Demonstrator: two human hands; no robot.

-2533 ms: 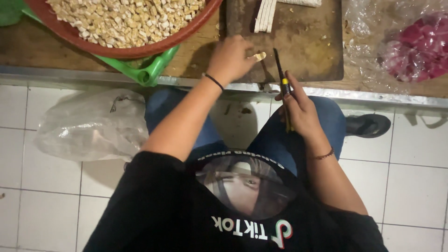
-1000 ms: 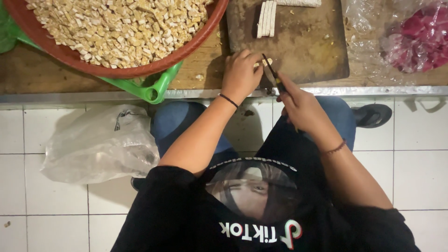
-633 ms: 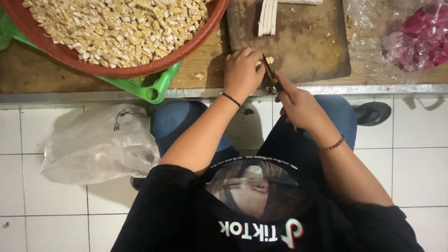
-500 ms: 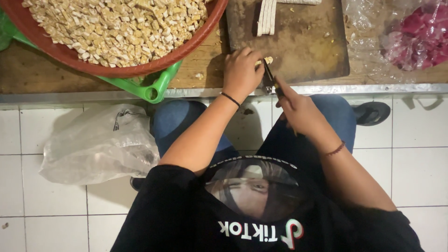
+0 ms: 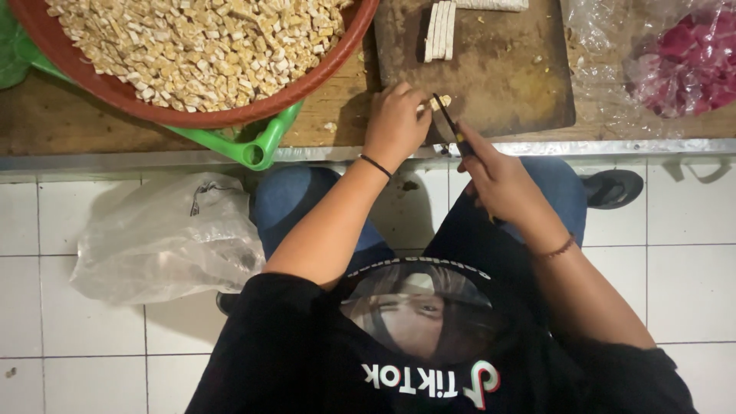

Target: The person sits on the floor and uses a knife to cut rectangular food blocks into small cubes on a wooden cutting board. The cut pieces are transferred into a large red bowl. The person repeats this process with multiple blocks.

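My left hand (image 5: 395,123) presses down on a pale strip of tempeh (image 5: 439,103) at the near edge of a dark wooden cutting board (image 5: 498,77). My right hand (image 5: 498,180) grips a knife (image 5: 448,126), its dark blade angled onto the strip right beside my left fingers. More long pale strips (image 5: 438,31) lie at the far side of the board. A wide red basin (image 5: 230,111) at the left holds several small cut cubes (image 5: 192,46).
A green plastic basket (image 5: 257,149) sits under the basin on the low wooden platform. A clear bag of pink-red pieces (image 5: 690,61) lies at the right. A crumpled clear plastic bag (image 5: 165,238) rests on the white tiled floor by my left knee.
My right hand came up from my lap to the board and set the knife onto the strip held under my left hand. The view shifted slightly.
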